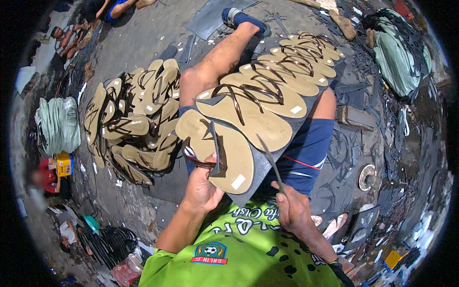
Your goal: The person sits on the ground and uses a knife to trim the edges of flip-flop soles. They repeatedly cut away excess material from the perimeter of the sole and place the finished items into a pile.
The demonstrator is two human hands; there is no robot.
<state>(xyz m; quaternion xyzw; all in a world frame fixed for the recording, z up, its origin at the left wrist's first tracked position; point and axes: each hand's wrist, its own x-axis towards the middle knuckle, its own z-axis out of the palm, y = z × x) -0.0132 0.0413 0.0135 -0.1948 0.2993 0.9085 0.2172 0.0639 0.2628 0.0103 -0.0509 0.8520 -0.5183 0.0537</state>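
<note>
A long dark rubber sheet (264, 173) lies across my lap, with a row of tan sandals (273, 95) with glossy brown straps along it. My left hand (203, 191) grips the nearest sandal (239, 160) at its strap and side edge; some of its fingers are hidden under it. This sandal sits at the sheet's near corner and bears a small white label. My right hand (294, 210) is closed round the lower end of a thin-bladed knife (271, 158). Its blade points up and left, passing over the sheet's edge beside the second sandal (253, 122).
A heap of similar sandals (136, 126) lies on the ground to the left. Dark rubber scraps (351, 103), a block (357, 118) and a round ring (367, 177) lie on the right. Pale green bundles (394, 60) stand at both sides. Other people sit at far left.
</note>
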